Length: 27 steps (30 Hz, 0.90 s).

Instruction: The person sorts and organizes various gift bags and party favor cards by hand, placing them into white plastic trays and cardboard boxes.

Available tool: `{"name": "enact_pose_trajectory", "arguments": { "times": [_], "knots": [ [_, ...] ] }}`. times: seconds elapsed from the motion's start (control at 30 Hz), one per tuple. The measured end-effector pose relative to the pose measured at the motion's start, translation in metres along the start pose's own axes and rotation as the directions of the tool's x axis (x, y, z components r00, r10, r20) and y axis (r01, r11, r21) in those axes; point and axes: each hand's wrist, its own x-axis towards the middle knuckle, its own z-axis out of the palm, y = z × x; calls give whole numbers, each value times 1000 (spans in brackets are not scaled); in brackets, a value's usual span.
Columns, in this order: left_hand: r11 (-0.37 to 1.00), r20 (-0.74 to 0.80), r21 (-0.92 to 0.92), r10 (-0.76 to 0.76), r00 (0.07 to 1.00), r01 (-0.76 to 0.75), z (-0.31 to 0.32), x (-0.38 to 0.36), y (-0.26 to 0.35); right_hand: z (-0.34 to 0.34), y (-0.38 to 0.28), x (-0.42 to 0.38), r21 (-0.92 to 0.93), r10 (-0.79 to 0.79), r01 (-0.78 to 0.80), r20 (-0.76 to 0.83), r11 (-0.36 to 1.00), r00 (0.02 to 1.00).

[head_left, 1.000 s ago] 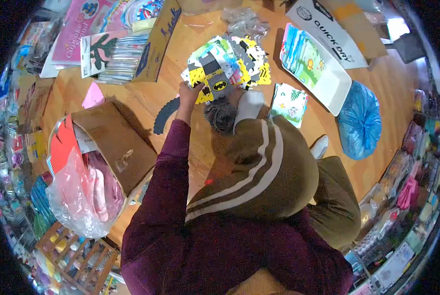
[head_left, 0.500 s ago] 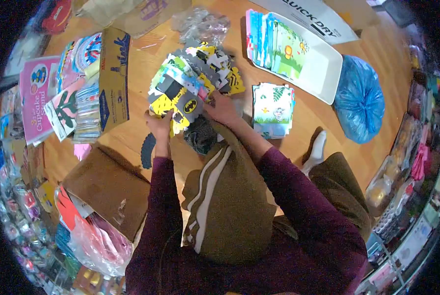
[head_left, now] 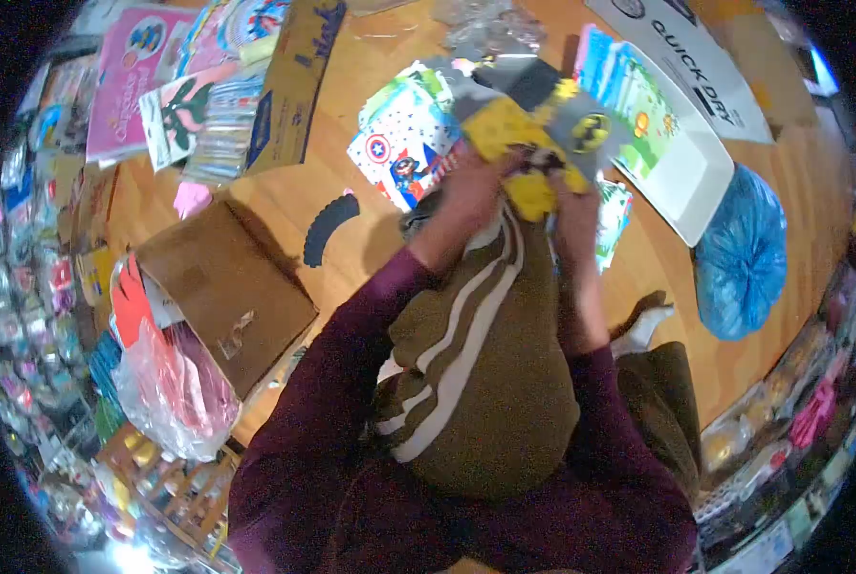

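Note:
My left hand and my right hand are close together above my raised leg. Between them they hold a bunch of yellow and grey paper cutouts, one with a black-and-yellow bat emblem. Both hands have their fingers closed on its lower edge, though motion blurs them. Left of the bunch, white cards with a round star shield and a small figure lie on the wooden floor. Behind my right hand, a stack of printed cards is partly hidden.
A white tray with cards and a blue plastic bag are at the right. A brown box stands at the left, near a dark curved strip. Upper left is a carton of packets.
The view has shifted, so the scene sits further left or right. My hands have lifted the yellow and grey cutouts off the pile and moved right, uncovering the shield cards.

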Motion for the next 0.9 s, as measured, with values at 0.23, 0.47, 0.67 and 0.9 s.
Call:
{"name": "enact_pose_trajectory", "arguments": {
  "times": [0.23, 0.47, 0.67, 0.9],
  "knots": [
    [852, -177, 523, 134, 975, -22, -69, 6, 12, -107, -4, 23, 205, -59, 137, -345, 969, 937],
    [322, -12, 944, 243, 970, -69, -195, 27, 9, -129, 12, 12, 180, -35, 83, -254, 980, 967],
    [-20, -124, 991, 197, 972, 130, -178, 36, 15, -106, 10, 4, 67, -85, 108, -278, 992, 957],
    [306, -231, 934, 121, 965, 186, -213, 23, 32, -110, 12, 8, -19, -47, 44, -257, 999, 965]
  ]
}}
